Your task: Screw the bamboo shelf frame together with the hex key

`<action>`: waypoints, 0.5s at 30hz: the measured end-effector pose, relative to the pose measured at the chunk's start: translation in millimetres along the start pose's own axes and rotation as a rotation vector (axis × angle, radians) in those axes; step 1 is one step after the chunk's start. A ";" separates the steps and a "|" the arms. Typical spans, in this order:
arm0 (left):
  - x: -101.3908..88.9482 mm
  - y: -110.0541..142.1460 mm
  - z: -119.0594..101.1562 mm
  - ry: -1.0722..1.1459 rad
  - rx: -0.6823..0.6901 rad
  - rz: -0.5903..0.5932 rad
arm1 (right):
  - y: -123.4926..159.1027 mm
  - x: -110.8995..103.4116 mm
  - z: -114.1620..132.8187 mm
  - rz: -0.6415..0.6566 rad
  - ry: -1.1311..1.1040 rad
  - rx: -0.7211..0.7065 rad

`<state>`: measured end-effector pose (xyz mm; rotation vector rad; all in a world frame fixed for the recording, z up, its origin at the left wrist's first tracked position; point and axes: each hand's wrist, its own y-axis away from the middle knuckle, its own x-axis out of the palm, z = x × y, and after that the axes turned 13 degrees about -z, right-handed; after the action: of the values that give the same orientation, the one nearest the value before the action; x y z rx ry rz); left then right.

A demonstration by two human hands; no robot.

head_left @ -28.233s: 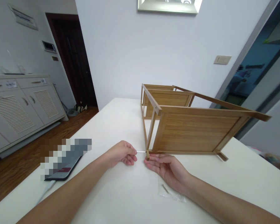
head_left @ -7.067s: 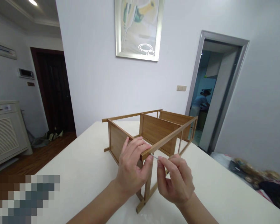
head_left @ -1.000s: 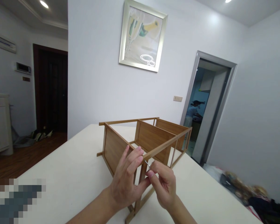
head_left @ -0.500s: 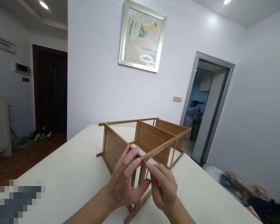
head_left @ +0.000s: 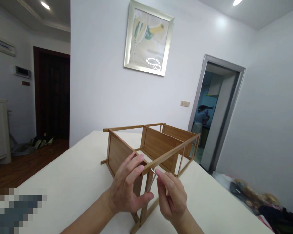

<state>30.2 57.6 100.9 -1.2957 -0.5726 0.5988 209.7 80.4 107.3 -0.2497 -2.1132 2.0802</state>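
Since half a second earlier, the right hand has drawn back slightly from the rail, baring the bend of a thin metal key, and the thumb of the left hand has dropped a little; the rack has not moved. The wooden rack lies on its side on the white bench. Its three panels stand between long side rails, so the frame looks largely put together. At the near corner, the key's short end meets the rail, and its long end slants down toward the left thumb. The left hand is spread against that corner, thumb well apart from the fingers, its grip loose rather than wrapped round the wood. The right hand is half curled, index fingertip at the key's bend; whether its grip has hold of the key cannot be told. The work seems to be at fastening this one corner. How much is left is unclear: any fastener under the key is too small to make out, so neither its tightness nor the state of the other joints shows.
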 end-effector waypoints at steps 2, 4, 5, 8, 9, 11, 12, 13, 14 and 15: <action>-0.9 -0.4 2.0 0.024 0.015 0.011 | -1.0 0.1 0.6 -0.002 0.002 -0.007; -2.0 -0.4 4.2 0.044 0.014 0.024 | -1.4 0.3 0.7 -0.005 0.011 -0.018; -2.5 -0.3 5.2 0.052 0.010 0.026 | -1.4 0.4 0.7 -0.008 0.019 -0.023; -3.4 0.1 7.3 0.068 -0.011 0.018 | -0.7 1.0 0.5 -0.012 0.041 -0.030; -3.4 0.1 7.6 0.072 -0.019 0.013 | -0.4 1.1 0.4 -0.013 0.042 -0.033; -3.1 -0.5 7.8 0.079 -0.026 0.010 | 0.2 1.4 0.0 -0.017 0.041 -0.040; -2.9 -1.1 7.6 0.081 -0.026 0.008 | 0.4 1.5 -0.1 -0.018 0.039 -0.043; -2.8 -1.7 7.4 0.081 -0.024 0.006 | 0.6 1.5 -0.3 -0.019 0.040 -0.043; -2.7 -2.4 7.0 0.081 -0.023 0.004 | 0.7 1.6 -0.4 -0.020 0.041 -0.041; -2.7 -3.2 6.6 0.080 -0.023 0.001 | 0.9 1.7 -0.5 -0.020 0.042 -0.040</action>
<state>23.9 59.9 105.0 -1.3362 -0.5138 0.5399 208.2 81.3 106.5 -0.2739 -2.1266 2.0057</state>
